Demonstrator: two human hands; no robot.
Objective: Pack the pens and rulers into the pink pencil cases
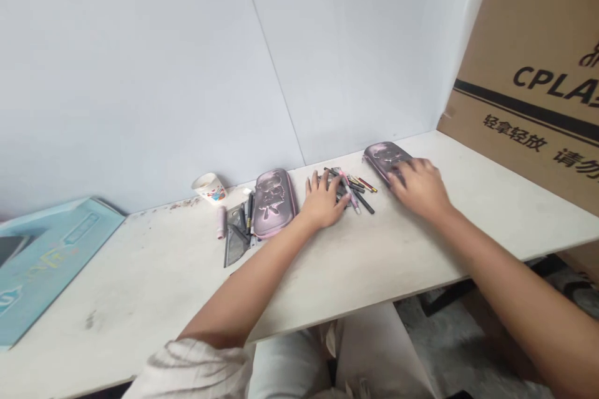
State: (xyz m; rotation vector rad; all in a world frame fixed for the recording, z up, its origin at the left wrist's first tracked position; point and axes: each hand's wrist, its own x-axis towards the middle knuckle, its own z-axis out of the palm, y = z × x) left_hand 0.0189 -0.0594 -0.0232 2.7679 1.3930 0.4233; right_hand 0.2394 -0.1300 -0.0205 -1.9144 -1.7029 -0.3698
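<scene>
My left hand rests with spread fingers against a loose pile of pens and markers on the white table. My right hand lies over the near end of a mauve hard-shell pencil case, hiding part of it. A matching pencil case lies left of my left hand, close to its wrist. Beyond that case are a dark triangular ruler, a few pens and a small pink cylinder.
A paper cup stands against the pale wall behind the ruler. A pale blue flat board lies at the table's left end. A large cardboard box stands beyond the right end. The table's front edge runs above my lap.
</scene>
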